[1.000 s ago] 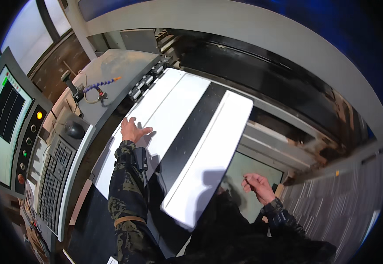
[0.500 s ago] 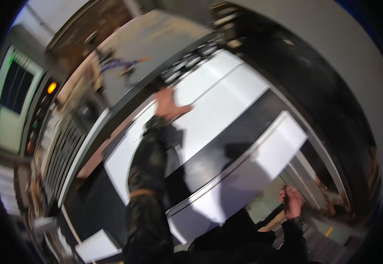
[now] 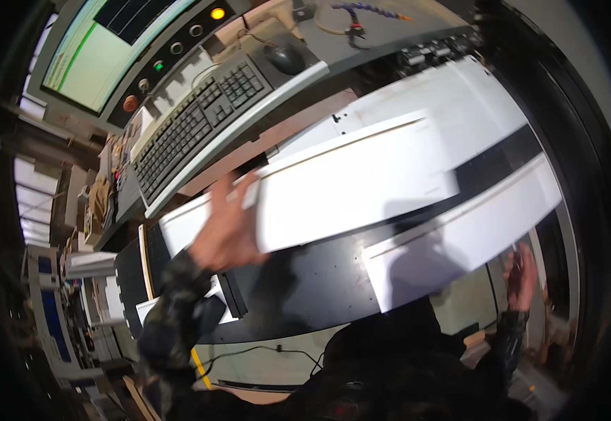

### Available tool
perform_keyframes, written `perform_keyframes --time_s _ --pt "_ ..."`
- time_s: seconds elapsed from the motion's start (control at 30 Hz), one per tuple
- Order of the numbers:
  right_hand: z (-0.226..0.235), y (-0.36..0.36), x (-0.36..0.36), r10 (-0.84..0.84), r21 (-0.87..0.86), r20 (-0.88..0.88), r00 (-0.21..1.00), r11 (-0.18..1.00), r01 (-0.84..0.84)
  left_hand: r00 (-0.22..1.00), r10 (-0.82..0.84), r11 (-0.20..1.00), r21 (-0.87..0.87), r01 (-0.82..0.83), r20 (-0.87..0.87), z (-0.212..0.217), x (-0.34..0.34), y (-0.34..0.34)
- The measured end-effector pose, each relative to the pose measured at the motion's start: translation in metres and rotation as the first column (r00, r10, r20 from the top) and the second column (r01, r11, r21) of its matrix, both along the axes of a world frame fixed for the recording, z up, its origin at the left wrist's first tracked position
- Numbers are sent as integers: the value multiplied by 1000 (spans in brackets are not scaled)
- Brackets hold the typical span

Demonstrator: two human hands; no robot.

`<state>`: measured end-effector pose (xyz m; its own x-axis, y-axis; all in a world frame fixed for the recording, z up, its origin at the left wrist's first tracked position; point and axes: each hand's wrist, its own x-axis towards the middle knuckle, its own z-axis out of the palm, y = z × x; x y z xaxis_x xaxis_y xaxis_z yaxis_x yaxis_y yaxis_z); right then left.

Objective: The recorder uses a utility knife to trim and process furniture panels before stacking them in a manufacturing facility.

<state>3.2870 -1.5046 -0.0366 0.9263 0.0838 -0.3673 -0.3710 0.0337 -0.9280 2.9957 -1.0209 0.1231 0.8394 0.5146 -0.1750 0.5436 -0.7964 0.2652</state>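
Note:
My left hand [image 3: 227, 228] is closed round the left end of a long white panel [image 3: 347, 179], with its fingers over the upper edge. This panel lies above other white panels [image 3: 467, 102] on a black work surface [image 3: 312, 281]. A second white panel [image 3: 467, 228] rests along the front edge of that surface, in my body's shadow. Beside its right end, lower down, my right hand [image 3: 521, 277] is curled up. Whatever its fingers hold is too small to make out.
Beyond the panels stand a keyboard [image 3: 204, 116], a mouse [image 3: 284, 60] and a screen [image 3: 98, 56] with buttons beside it. A jointed blue hose [image 3: 372, 10] lies at the far side. On the right runs a dark machine beam [image 3: 575, 140]. A cable [image 3: 249, 349] hangs below the front edge.
My view has turned left, bringing the keyboard and screen into sight. My left hand, spread on white panels before, now grips the left end of a panel. The right hand remains curled.

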Motion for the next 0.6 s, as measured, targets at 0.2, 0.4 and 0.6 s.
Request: perform_keyframes --time_s 0.2,0.4,0.6 --pt "18 60 -5 101 -136 68 993 986 -91 968 193 979 94 -180 -163 0 -295 23" --pt "-10 58 5 80 -414 282 956 909 46 844 427 889 -23 -458 -324 -48 -383 24" --pt "-21 57 4 28 -385 265 964 920 79 736 282 934 0 -357 -616 -81 -394 73"
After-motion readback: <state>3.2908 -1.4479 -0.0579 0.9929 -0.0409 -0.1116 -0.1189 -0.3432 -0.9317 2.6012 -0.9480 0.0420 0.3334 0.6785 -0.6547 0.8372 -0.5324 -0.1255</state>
